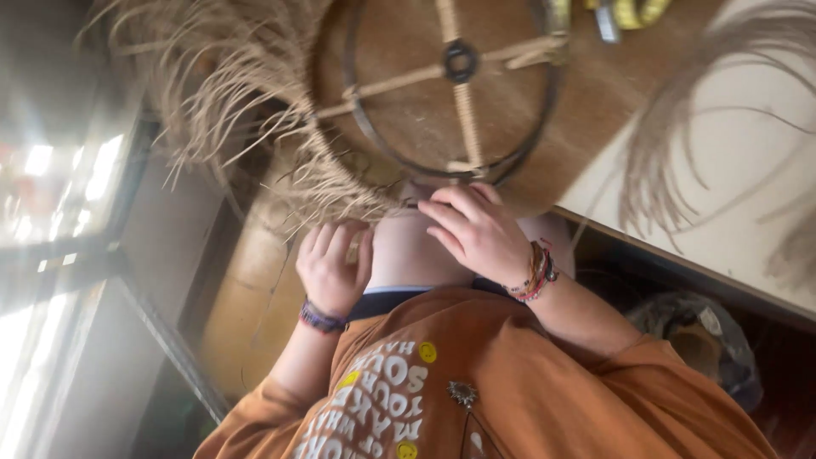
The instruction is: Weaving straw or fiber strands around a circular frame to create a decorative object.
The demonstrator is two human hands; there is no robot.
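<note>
Left hand (331, 268) is curling loosely around the straw fringe (255, 110) and right hand (476, 229) is lying open, fingers down, at the near rim of the round wire frame (450, 85) — both on the table (731, 170).

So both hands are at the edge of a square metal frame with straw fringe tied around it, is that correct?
Not quite: the frame is round, a dark metal ring with crossed spokes, not square. The head view shows it. The rest holds: the left hand and right hand are at its near edge, and straw fringe hangs around it.
</note>
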